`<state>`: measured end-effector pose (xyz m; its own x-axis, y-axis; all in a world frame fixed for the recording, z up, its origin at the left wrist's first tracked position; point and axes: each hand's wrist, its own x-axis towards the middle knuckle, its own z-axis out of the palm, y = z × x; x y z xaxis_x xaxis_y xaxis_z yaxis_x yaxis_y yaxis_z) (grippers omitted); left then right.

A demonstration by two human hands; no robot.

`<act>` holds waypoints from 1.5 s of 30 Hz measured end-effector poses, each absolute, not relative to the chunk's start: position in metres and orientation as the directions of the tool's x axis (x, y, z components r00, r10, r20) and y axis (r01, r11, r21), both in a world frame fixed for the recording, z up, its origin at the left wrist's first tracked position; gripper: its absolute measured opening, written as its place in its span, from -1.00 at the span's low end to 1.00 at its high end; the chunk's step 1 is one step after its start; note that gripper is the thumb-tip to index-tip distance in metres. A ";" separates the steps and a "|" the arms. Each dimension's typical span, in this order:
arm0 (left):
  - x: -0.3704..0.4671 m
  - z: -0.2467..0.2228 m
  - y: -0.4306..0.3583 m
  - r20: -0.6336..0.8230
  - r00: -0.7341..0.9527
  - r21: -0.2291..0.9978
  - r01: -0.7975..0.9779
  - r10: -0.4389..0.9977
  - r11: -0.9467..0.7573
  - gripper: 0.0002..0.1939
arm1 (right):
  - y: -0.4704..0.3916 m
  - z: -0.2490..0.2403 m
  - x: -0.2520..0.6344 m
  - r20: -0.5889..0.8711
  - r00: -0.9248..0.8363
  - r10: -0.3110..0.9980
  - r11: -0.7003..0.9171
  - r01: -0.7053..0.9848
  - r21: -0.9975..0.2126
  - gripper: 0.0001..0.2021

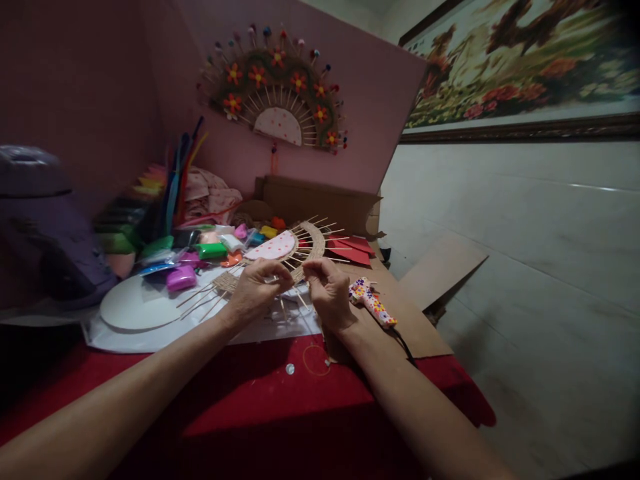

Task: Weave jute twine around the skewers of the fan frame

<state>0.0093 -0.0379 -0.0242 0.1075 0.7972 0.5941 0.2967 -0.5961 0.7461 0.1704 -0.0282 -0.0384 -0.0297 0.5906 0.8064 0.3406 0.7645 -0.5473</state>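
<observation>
A half-round fan frame of thin wooden sticks lies in front of me, with a white, red-dotted half disc (273, 247) at its centre. A band of brown twine (315, 241) curves through its sticks on the right; another woven patch (226, 283) shows on the left. My left hand (263, 285) is closed in a pinch over the lower sticks. Close beside it, my right hand (327, 290) pinches at the lower end of the twine band. Whatever is between the fingertips of either hand is too small to make out.
A flowered glue gun (373, 302) rests on cardboard (415, 327) at right, near red paper (351, 249). Colourful clay packs (213, 251), a white disc (143, 303) and a purple appliance (47, 227) stand left. A finished flowered fan (277, 127) hangs behind. Red cloth (240, 400) covers the table.
</observation>
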 end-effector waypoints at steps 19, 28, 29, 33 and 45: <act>0.014 -0.004 -0.061 0.518 0.173 0.855 -0.083 0.838 -0.511 -0.64 | -0.030 -0.037 0.171 0.755 0.122 0.644 0.731 0.195 -0.654 -0.87; 0.013 -0.008 -0.056 0.561 0.072 0.823 0.063 0.825 -0.565 -0.68 | -0.034 -0.037 0.170 0.819 0.066 0.570 0.771 0.302 -0.561 -0.93; 0.013 -0.008 -0.055 0.565 0.054 0.821 0.063 0.823 -0.568 -0.74 | -0.034 -0.036 0.170 0.825 0.071 0.561 0.771 0.317 -0.551 -0.94; 0.014 -0.011 -0.052 0.516 0.028 0.855 0.038 0.856 -0.517 -0.83 | -0.034 -0.031 0.170 0.863 0.051 0.503 0.789 0.381 -0.482 -0.95; 0.015 -0.012 -0.052 0.244 0.141 0.951 -0.226 0.959 -0.209 -0.58 | -0.035 -0.035 0.169 0.808 -0.058 0.586 0.778 0.318 -0.541 -0.93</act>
<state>0.0151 -0.0519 -0.0118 0.1406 0.9595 0.2442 -0.2259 -0.2090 0.9515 0.1694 -0.0355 -0.0352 -0.0577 0.5857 0.8085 0.3179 0.7785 -0.5413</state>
